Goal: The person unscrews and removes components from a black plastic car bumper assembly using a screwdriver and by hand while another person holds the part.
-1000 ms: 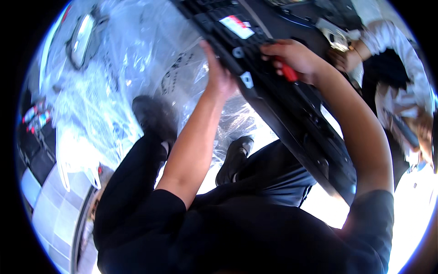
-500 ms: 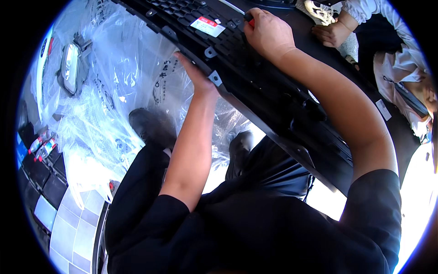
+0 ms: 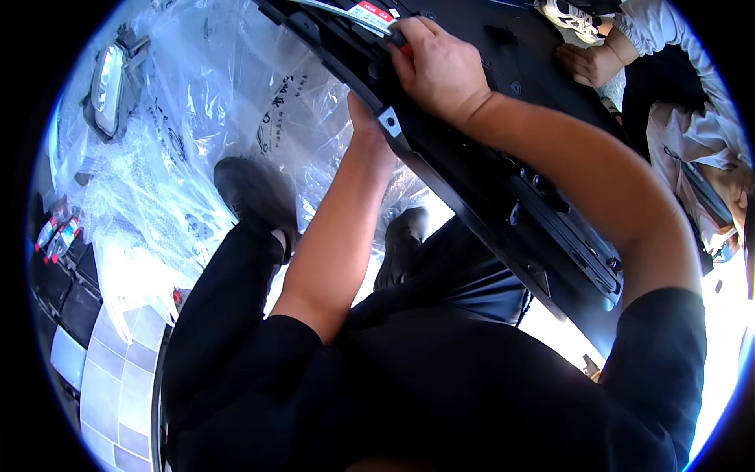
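A long black plastic car bumper part (image 3: 472, 212) slants across the upper right, with bolt holes along its edge. My right hand (image 3: 444, 71) is closed round the handle of a tool (image 3: 400, 38), red and black, above it. From that fist a thin pale shaft (image 3: 346, 13) appears to run up and left; its tip is out of view. My left hand (image 3: 368, 122) is at the part's near edge, beside a light metal bracket (image 3: 389, 121). The edge hides its fingers. A red-and-white label (image 3: 376, 14) shows on the part just beyond my right hand.
Clear plastic wrap (image 3: 181, 149) spreads over the left floor, with a lamp unit (image 3: 108, 90) on it. Small bottles (image 3: 59, 237) lie at far left. At the upper right, another person's hand (image 3: 594, 63) rests near the part. My shoes (image 3: 248, 189) stand on this side.
My right hand has moved slightly left with the tool, and more of the pale shaft shows. My left hand's fingers have slipped out of sight behind the edge. The view has shifted a little.
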A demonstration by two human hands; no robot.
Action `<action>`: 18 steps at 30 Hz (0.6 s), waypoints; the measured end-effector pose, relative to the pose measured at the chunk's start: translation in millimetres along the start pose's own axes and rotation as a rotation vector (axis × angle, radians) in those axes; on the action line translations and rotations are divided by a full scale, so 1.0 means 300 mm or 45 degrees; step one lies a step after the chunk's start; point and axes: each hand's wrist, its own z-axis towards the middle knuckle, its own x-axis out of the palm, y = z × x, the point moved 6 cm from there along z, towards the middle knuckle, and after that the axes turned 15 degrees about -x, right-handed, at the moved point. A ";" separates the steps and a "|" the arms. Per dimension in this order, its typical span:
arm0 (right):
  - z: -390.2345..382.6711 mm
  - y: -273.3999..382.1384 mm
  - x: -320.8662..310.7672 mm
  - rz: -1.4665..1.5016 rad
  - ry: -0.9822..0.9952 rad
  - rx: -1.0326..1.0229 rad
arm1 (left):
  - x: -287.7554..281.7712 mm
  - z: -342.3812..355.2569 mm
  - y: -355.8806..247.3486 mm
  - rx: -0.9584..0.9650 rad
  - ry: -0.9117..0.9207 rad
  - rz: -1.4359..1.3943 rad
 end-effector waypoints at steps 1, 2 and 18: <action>-0.003 0.011 -0.002 0.004 -0.014 -0.066 | -0.005 0.007 0.007 -0.020 0.007 -0.003; -0.008 0.022 -0.004 0.009 -0.028 -0.133 | -0.008 0.004 0.021 -0.027 0.024 -0.021; -0.053 -0.011 0.119 0.083 -0.048 -0.082 | -0.095 -0.015 0.101 0.068 -0.315 -0.056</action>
